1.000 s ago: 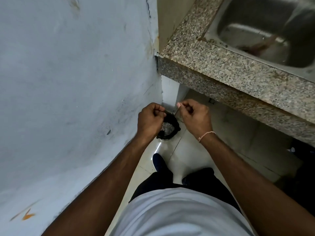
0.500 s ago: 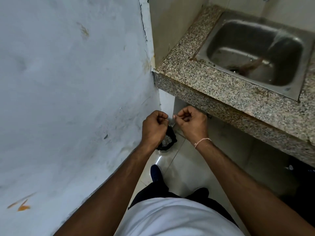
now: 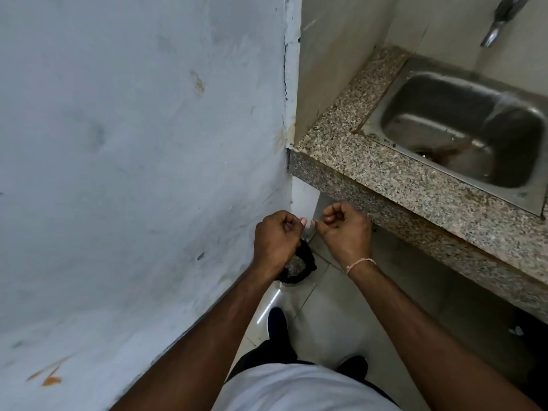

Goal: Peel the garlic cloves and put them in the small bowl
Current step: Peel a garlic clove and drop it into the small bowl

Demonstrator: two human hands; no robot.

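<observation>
My left hand (image 3: 277, 238) and my right hand (image 3: 345, 229) are held close together in front of me, both with fingers curled and thumbs facing each other. Between the thumb tips shows a small pale bit, seemingly a garlic clove (image 3: 309, 223) and its skin; most of it is hidden inside the fingers. The left hand grips it and the right hand pinches at it from the other side. No small bowl is in view.
A black-lined bin (image 3: 299, 266) stands on the tiled floor directly under my hands, against the grey wall (image 3: 133, 173). A speckled granite counter (image 3: 385, 176) with a steel sink (image 3: 462, 134) and a tap (image 3: 498, 22) runs along the right.
The view has tilted up, showing more of the sink and the tap. My hands have stayed together over the bin, fingers working, and the thumbs have drawn slightly apart.
</observation>
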